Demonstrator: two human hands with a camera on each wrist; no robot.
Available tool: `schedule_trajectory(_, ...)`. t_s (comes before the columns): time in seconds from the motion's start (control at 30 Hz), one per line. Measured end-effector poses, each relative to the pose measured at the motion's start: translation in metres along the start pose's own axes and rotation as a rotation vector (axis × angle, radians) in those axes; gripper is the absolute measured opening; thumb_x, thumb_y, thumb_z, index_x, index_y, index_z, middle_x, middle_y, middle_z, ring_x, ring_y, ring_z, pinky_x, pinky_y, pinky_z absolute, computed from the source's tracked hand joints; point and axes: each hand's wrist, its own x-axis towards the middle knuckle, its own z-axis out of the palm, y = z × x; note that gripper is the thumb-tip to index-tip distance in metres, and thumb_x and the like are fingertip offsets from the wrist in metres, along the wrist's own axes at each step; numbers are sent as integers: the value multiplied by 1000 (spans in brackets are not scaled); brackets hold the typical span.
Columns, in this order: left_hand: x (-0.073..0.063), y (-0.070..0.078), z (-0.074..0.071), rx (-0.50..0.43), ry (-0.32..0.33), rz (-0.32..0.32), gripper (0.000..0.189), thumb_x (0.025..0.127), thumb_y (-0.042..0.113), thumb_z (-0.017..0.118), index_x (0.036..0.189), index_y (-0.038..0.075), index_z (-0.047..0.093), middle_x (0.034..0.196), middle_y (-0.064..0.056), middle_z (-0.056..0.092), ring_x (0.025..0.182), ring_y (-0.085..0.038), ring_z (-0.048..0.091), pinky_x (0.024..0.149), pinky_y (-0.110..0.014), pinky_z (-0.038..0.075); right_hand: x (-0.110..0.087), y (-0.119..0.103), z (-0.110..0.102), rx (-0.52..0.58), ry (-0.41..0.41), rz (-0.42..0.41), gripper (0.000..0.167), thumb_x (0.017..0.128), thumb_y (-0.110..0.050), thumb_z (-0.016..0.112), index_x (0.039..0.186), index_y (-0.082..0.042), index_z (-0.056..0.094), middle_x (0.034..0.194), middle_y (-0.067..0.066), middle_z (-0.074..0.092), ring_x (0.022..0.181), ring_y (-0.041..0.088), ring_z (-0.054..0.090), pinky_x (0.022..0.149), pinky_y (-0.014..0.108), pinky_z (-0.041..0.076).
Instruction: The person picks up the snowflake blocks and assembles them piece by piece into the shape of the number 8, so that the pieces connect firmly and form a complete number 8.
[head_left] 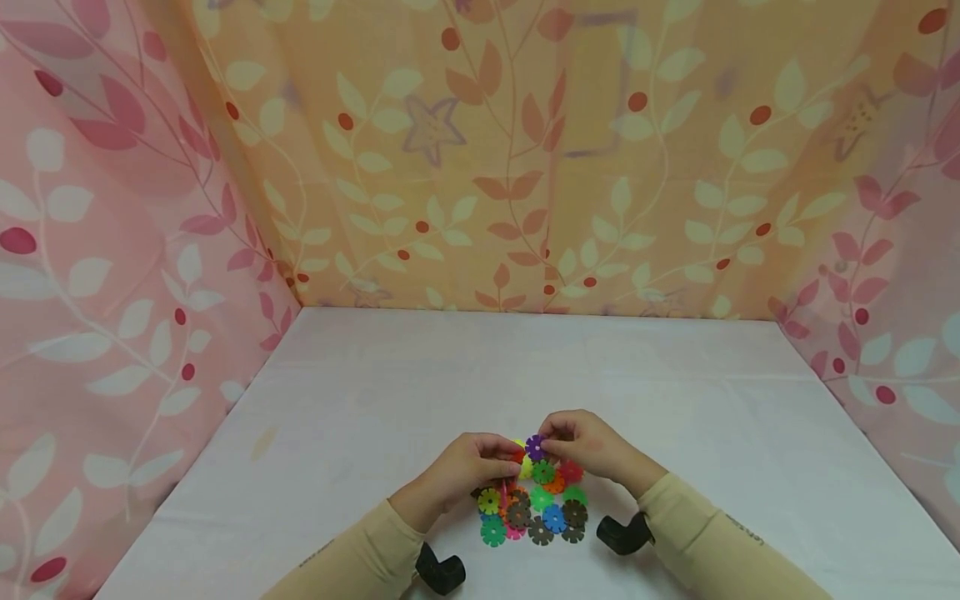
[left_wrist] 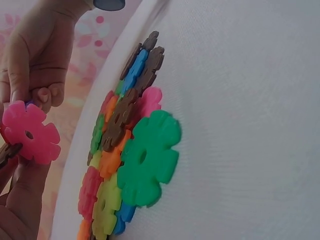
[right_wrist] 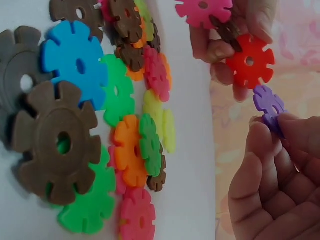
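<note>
My left hand (head_left: 467,468) holds a small chain of flower-shaped plastic discs with notched rims. In the right wrist view the chain shows a pink disc (right_wrist: 194,14), a brown disc (right_wrist: 226,33) seen nearly edge-on, and a red disc (right_wrist: 261,69). Between the thumb and fingers of my right hand (head_left: 600,450) a purple disc (right_wrist: 267,102) is pinched. Its upper edge is at the red disc's lower rim; whether they interlock I cannot tell. Both hands are just above the far side of a loose pile of similar discs, including a large-looking green one (left_wrist: 167,172).
The pile on the white tabletop (head_left: 360,375) also has a blue disc (right_wrist: 67,47), an orange disc (right_wrist: 124,132) and several brown ones, many overlapping. Black curved wrist pieces (head_left: 441,573) stick out near both cuffs. Leaf-patterned cloth (head_left: 480,250) walls in the back and sides.
</note>
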Motion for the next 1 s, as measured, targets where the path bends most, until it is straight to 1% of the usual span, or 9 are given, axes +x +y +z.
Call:
schedule_trajectory(0.1,0,1,-1,2,-2,3,30,80,13,70,107,0,64,95,-14,66,77,-18,63,70,-31,54,0,2,0,4,-18,-2,8,89,-17,60,90,-10,65,80,2,66,72,22,60,67,32,53)
schedule_trajectory(0.23,0,1,-1,1,-7,7,27,80,14,70,104,3,66,95,-14,66,78,-19,63,70,-31,54,0,1,1,9,-26,-6,9,89,-17,60,91,-11,65,81,2,66,72,26,60,68,37,53)
schedule_trajectory(0.33,0,1,-1,3,-6,3,25,80,14,70,103,5,67,95,-14,67,78,-19,64,70,-31,53,0,-1,2,3,-24,-7,9,89,-18,60,91,-12,66,83,2,65,72,27,60,66,34,53)
schedule_trajectory(0.47,0,2,1,15,-9,2,25,80,14,70,103,4,67,96,-14,67,79,-17,64,71,-30,53,-1,-3,3,-7,-23,-17,10,89,-19,59,92,-12,66,86,4,64,71,25,60,64,31,53)
schedule_trajectory(0.63,0,3,3,10,-22,5,25,81,11,69,104,2,66,97,-15,66,78,-15,64,71,-31,53,-1,-5,4,38,-39,-14,10,90,-16,59,93,-10,67,87,9,63,67,29,61,64,37,54)
schedule_trajectory(0.73,-1,3,4,11,-17,6,25,81,11,69,104,2,66,98,-15,66,78,-16,64,71,-31,53,-1,-4,5,56,-42,-12,11,90,-15,59,94,-9,67,88,11,63,67,32,61,64,39,54)
schedule_trajectory(0.87,-1,4,5,19,-3,9,25,81,12,69,104,3,67,97,-14,67,77,-15,63,70,-31,54,-1,-5,7,59,-35,-12,11,89,-15,59,94,-9,68,87,10,64,66,30,61,64,36,54)
schedule_trajectory(1.0,-2,5,6,11,2,20,26,80,13,70,104,3,67,94,-14,67,73,-15,62,67,-31,54,-1,-6,7,46,-14,-20,11,89,-15,60,92,-10,69,86,9,63,64,26,61,61,31,54)
